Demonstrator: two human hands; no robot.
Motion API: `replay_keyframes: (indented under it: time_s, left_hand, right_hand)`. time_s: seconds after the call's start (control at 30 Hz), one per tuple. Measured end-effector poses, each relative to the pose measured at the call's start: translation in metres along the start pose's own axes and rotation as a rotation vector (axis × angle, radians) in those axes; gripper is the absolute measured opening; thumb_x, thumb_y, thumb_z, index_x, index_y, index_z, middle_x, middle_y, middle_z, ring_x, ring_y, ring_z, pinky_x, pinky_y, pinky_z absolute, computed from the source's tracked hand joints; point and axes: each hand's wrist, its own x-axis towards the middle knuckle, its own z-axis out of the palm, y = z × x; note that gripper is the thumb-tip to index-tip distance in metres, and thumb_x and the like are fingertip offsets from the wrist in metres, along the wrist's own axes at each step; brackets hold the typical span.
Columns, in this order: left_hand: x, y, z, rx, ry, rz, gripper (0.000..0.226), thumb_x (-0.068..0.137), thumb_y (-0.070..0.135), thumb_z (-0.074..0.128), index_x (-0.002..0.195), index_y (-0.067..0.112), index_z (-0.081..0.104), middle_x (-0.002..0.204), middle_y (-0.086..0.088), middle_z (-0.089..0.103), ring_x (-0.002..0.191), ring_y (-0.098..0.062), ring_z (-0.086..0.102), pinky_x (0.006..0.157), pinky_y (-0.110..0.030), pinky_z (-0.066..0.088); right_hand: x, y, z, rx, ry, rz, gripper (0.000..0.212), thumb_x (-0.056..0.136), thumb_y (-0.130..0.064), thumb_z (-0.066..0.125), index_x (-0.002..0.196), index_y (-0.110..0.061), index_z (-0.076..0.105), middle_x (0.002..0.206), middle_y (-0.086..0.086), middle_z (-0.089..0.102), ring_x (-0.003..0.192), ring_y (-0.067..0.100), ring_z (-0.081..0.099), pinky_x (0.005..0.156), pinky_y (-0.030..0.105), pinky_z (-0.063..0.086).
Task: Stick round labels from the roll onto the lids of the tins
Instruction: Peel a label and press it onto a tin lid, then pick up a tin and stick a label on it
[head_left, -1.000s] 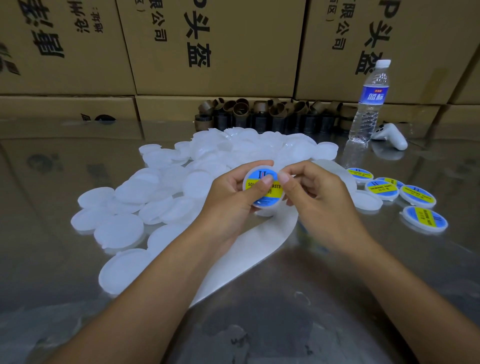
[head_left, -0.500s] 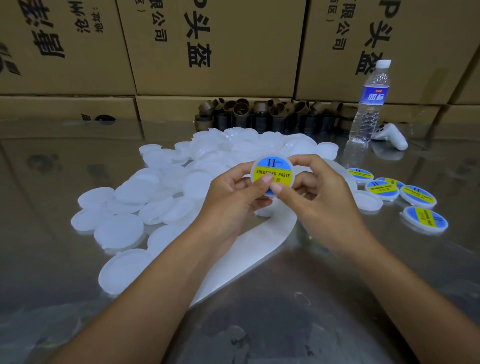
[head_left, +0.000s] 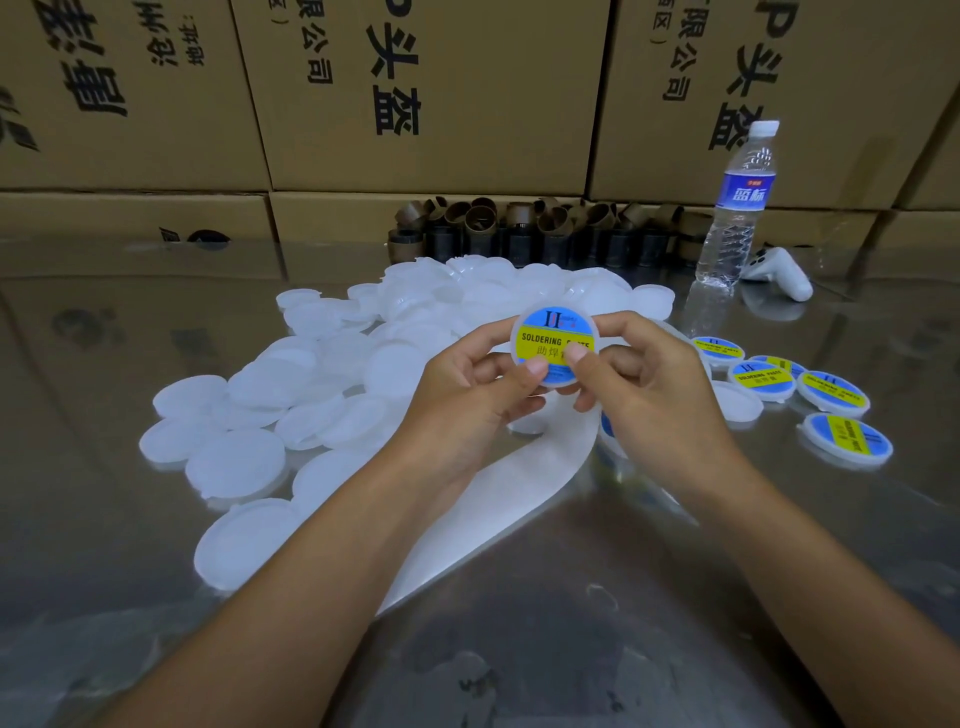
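Both hands are up off the table (head_left: 623, 649), pinching one round white lid (head_left: 554, 328) between them, about dead centre of the view. The left hand (head_left: 467, 395) grips its left edge and the right hand (head_left: 644, 384) grips the right edge, and both thumbs are pressed flat on the lower part of the face.

The label (head_left: 540, 341) on it covers nearly the whole top. It's blue at the top and bottom with a yellow band across the middle, reading "SOLDERING" plus a second word mostly hidden by a thumb, with Chinese characters under that. A thin white rim shows all round it, so it looks pretty well centred.

Left of the hands is a big heap of plain white lids (head_left: 311, 415). To the right lie a handful of labelled lids (head_left: 831, 392), flat on the table. A white backing strip (head_left: 498, 499) curls underneath the wrists. Further back are a water bottle (head_left: 737, 208), a row of brown cardboard cores (head_left: 519, 228) and a wall of cardboard boxes (head_left: 415, 93).
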Motion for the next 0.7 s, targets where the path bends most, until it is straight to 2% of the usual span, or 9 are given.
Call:
replay_keyframes:
  time_s: [0.07,0.13,0.23,0.37,0.47,0.53,0.6,0.63,0.7]
  left_hand:
    - [0.001,0.001,0.001,-0.003,0.042,-0.003,0.024,0.088,0.007,0.064,0.103,0.027,0.066,0.083,0.001,0.071,0.079,-0.011,0.068,0.07,-0.02,0.054]
    - [0.003,0.003,-0.001,-0.002,0.121,0.016,0.023,0.087,0.011,0.067,0.1,0.029,0.067,0.083,0.001,0.068,0.08,-0.01,0.067,0.069,-0.02,0.054]
    - [0.006,0.004,-0.008,0.108,0.269,0.097,0.018,0.087,0.014,0.069,0.096,0.03,0.066,0.083,0.004,0.065,0.083,-0.01,0.064,0.074,-0.022,0.054]
    - [0.008,0.002,-0.018,0.334,0.447,0.221,0.019,0.088,0.009,0.067,0.092,0.027,0.062,0.084,0.006,0.063,0.077,-0.001,0.059,0.071,-0.008,0.047]
    - [0.009,0.0,-0.025,0.604,0.542,0.276,0.022,0.088,0.006,0.064,0.099,0.025,0.059,0.103,0.005,0.059,0.094,-0.007,0.054,0.08,-0.011,0.041]
    - [0.009,-0.003,-0.03,0.806,0.573,0.288,0.029,0.089,0.005,0.063,0.112,0.022,0.059,0.12,0.001,0.052,0.11,-0.011,0.047,0.083,-0.006,0.028]
    - [0.008,-0.006,-0.035,0.953,0.574,0.272,0.039,0.089,0.005,0.063,0.125,0.019,0.056,0.137,-0.006,0.044,0.128,-0.019,0.038,0.087,-0.004,0.019]
    - [0.007,-0.006,-0.036,0.997,0.568,0.242,0.045,0.089,0.007,0.062,0.132,0.019,0.053,0.146,-0.008,0.037,0.135,-0.022,0.031,0.093,-0.008,0.019]
    - [0.008,-0.006,-0.038,1.041,0.545,0.147,0.056,0.092,0.012,0.06,0.144,0.022,0.04,0.157,-0.009,0.021,0.144,-0.025,0.017,0.109,-0.023,0.018]
  right_hand:
    - [0.001,-0.001,-0.001,0.021,0.018,0.0,0.012,0.092,-0.014,0.058,0.089,-0.026,0.059,0.058,-0.005,0.066,0.053,0.003,0.057,0.056,0.011,0.042]
    - [0.004,-0.003,-0.006,0.058,0.105,-0.008,0.012,0.095,-0.014,0.054,0.095,-0.025,0.059,0.062,-0.004,0.064,0.051,0.005,0.055,0.055,0.014,0.044]
    - [0.013,-0.003,-0.021,0.157,0.361,-0.001,0.018,0.099,-0.012,0.046,0.105,-0.026,0.057,0.072,-0.007,0.061,0.046,0.003,0.048,0.049,0.015,0.042]
    - [0.025,0.013,-0.047,0.145,0.675,0.091,0.026,0.102,-0.018,0.038,0.12,-0.03,0.051,0.085,-0.006,0.061,0.054,0.004,0.046,0.054,0.021,0.043]
    - [0.031,0.029,-0.062,0.143,0.818,0.227,0.032,0.102,-0.02,0.037,0.128,-0.032,0.05,0.112,0.006,0.062,0.066,0.009,0.052,0.059,0.025,0.047]
    - [0.034,0.04,-0.072,0.153,0.898,0.308,0.031,0.1,-0.018,0.041,0.126,-0.029,0.053,0.108,0.004,0.061,0.061,0.01,0.052,0.053,0.021,0.045]
    - [0.035,0.049,-0.078,0.133,0.95,0.375,0.029,0.096,-0.016,0.047,0.122,-0.023,0.058,0.098,0.003,0.061,0.061,0.011,0.053,0.054,0.022,0.046]
    - [0.035,0.052,-0.08,0.114,0.971,0.409,0.028,0.094,-0.014,0.05,0.12,-0.019,0.06,0.095,0.004,0.062,0.062,0.014,0.056,0.059,0.025,0.049]
    - [0.034,0.059,-0.084,0.059,1.01,0.487,0.029,0.089,-0.012,0.055,0.117,-0.013,0.062,0.097,0.009,0.065,0.077,0.024,0.065,0.078,0.035,0.055]
